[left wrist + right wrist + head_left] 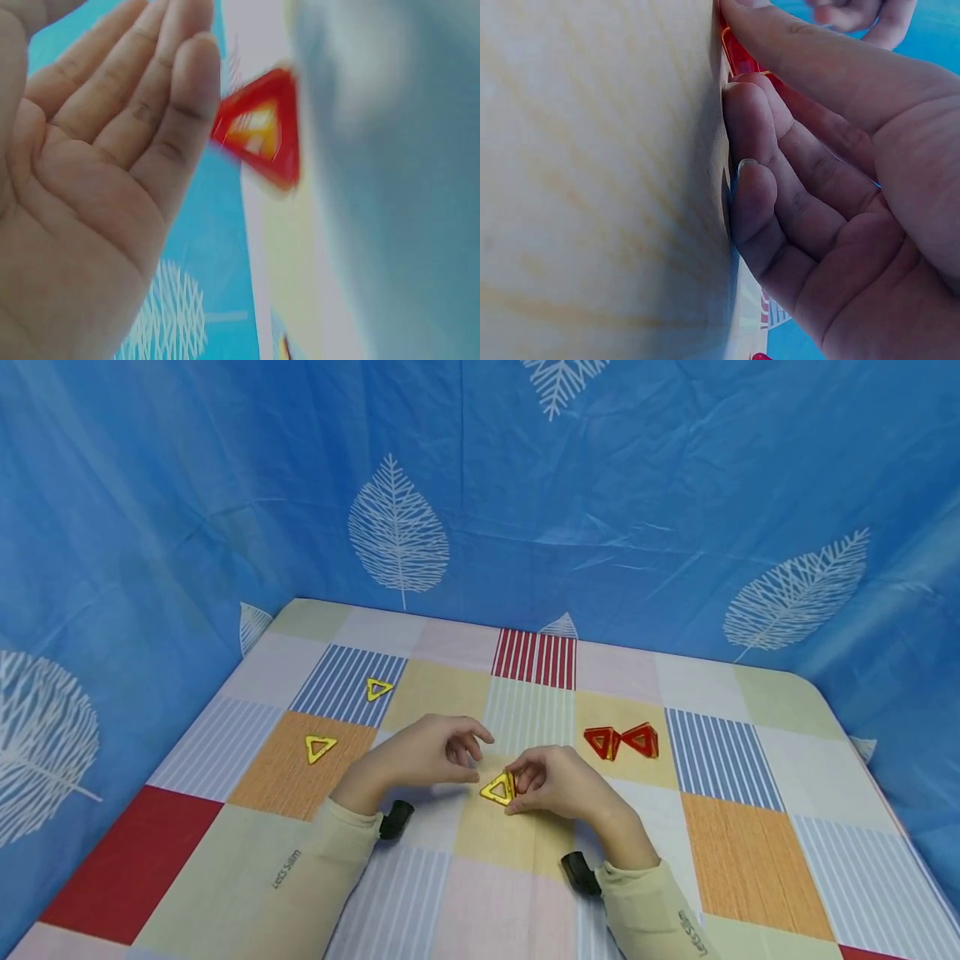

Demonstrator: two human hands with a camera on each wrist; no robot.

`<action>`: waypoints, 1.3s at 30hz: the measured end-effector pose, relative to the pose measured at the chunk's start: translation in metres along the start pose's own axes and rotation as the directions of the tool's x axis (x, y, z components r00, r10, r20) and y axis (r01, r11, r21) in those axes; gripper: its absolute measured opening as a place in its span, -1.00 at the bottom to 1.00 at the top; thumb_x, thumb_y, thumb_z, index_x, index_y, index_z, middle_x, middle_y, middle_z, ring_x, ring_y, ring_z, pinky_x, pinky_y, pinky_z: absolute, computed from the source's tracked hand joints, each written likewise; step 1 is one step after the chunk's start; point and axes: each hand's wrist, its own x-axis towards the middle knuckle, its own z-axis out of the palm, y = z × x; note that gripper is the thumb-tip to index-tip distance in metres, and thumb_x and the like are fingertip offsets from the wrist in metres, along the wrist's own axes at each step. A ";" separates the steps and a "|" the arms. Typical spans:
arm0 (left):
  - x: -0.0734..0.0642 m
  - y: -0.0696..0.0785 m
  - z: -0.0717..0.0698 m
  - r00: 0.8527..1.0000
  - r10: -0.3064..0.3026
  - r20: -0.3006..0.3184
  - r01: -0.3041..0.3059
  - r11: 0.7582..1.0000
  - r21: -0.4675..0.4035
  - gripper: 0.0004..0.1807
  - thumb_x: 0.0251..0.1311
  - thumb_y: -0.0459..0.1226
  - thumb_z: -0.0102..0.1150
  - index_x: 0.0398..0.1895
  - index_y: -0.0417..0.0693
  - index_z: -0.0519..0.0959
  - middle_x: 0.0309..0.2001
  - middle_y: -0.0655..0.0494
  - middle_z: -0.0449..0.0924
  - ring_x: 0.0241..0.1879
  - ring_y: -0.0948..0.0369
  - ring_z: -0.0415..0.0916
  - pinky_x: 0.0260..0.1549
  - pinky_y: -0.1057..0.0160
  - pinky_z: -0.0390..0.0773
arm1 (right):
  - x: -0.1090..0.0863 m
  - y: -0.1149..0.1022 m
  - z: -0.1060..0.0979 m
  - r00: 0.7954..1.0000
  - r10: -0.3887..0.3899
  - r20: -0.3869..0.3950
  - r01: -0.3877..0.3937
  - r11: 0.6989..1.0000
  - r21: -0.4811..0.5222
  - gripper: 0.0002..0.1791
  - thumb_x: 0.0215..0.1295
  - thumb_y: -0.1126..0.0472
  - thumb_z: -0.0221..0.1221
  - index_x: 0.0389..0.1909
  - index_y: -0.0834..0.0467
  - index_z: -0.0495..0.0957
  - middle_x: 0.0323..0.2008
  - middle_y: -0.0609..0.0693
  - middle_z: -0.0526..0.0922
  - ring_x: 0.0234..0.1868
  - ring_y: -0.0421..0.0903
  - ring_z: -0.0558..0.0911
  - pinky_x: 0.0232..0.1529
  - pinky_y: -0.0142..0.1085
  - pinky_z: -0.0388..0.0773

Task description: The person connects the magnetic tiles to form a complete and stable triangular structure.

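My right hand (558, 785) pinches a yellow triangular tile (487, 791) between thumb and fingers, low over the cloth in the head view. Red shows along that tile's right side, beside the fingers. A red triangular tile (287, 127) with yellow visible through its middle appears blurred past the fingers in the left wrist view. Between thumb and fingertips, the right wrist view shows a red edge (742, 58); the other fingers curl close to the cloth. My left hand (431, 752) hovers just left of the yellow tile, holding nothing, its fingers loosely extended.
Two red triangular pieces (602, 742) (641, 740) stand side by side, right of the hands. On the left lie two separate yellow triangles (311, 749) (371, 692). A patchwork cloth (517, 902) covers the table, and blue leaf-print curtains (480, 527) rise behind it.
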 end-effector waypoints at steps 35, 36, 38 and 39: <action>-0.017 -0.102 -0.120 0.778 -0.597 -0.197 0.616 0.786 0.050 -0.51 0.40 -0.31 0.17 0.39 -0.06 0.48 0.37 -0.31 0.25 0.16 -0.16 0.30 0.23 -0.20 0.30 | 0.000 0.005 0.002 1.000 0.004 0.009 -0.004 0.998 0.066 -0.55 -0.07 0.21 0.60 -0.12 0.23 0.71 -0.44 -0.13 0.64 -0.39 -0.16 0.63 -0.30 -0.33 0.61; -0.016 -0.103 -0.120 0.779 -0.594 -0.198 0.614 0.787 0.055 -0.52 0.40 -0.32 0.17 0.37 -0.07 0.49 0.37 -0.31 0.25 0.16 -0.16 0.30 0.23 -0.20 0.30 | 0.000 0.005 0.002 1.000 0.004 0.009 -0.005 0.998 0.067 -0.55 -0.07 0.21 0.60 -0.12 0.23 0.71 -0.44 -0.13 0.64 -0.39 -0.16 0.63 -0.31 -0.33 0.61; -0.015 -0.104 -0.120 0.777 -0.595 -0.204 0.617 0.785 0.060 -0.54 0.38 -0.32 0.20 0.34 -0.07 0.53 0.37 -0.31 0.27 0.17 -0.16 0.30 0.25 -0.21 0.28 | 0.000 0.005 0.001 1.000 0.003 0.010 -0.003 0.998 0.068 -0.55 -0.06 0.21 0.60 -0.12 0.23 0.71 -0.44 -0.13 0.65 -0.39 -0.16 0.63 -0.31 -0.33 0.61; -0.014 -0.105 -0.120 0.777 -0.595 -0.208 0.618 0.784 0.066 -0.55 0.37 -0.32 0.21 0.32 -0.07 0.55 0.36 -0.30 0.28 0.18 -0.16 0.31 0.25 -0.21 0.28 | 0.000 0.005 0.001 1.000 0.001 0.010 -0.002 0.998 0.068 -0.55 -0.06 0.21 0.60 -0.12 0.23 0.71 -0.44 -0.12 0.65 -0.39 -0.16 0.63 -0.31 -0.33 0.61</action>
